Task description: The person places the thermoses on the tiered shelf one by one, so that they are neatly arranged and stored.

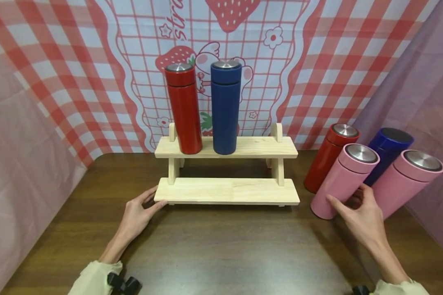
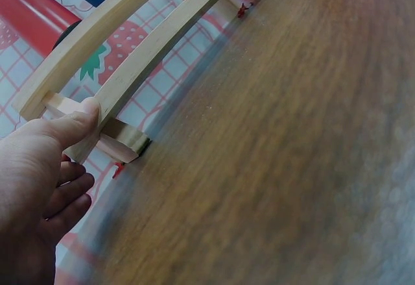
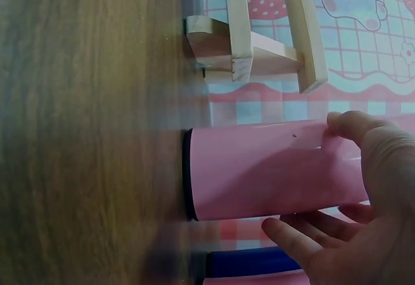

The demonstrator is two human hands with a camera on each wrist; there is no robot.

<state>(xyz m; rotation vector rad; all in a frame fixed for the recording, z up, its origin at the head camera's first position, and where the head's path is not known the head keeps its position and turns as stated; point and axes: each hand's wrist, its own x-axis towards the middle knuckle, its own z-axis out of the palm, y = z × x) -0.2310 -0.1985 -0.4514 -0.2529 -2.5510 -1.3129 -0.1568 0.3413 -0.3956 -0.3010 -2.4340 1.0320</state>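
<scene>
**Brown wood-grain table [image 1: 214, 254] bearing a pale two-tier wooden rack [image 1: 227, 156]**

The rack's upper shelf [image 1: 256, 145] carries a glossy red cylindrical bottle [image 1: 186, 114] and a matte navy-blue cylindrical bottle [image 1: 226, 114], both upright and silver-topped. Clustered to the rack's right are a second red bottle [image 1: 323, 164], a royal-blue cylindrical bottle [image 1: 385, 149], a far-right pink cylindrical bottle [image 1: 395, 192] and a nearer pink cylindrical bottle [image 1: 339, 184]. The right hand [image 1: 367, 221] grips that nearer one, thumb and fingers parted by its width. The left hand [image 1: 138, 215] pinches the lower shelf's [image 1: 227, 190] left end, its other fingers loosely curled.
</scene>
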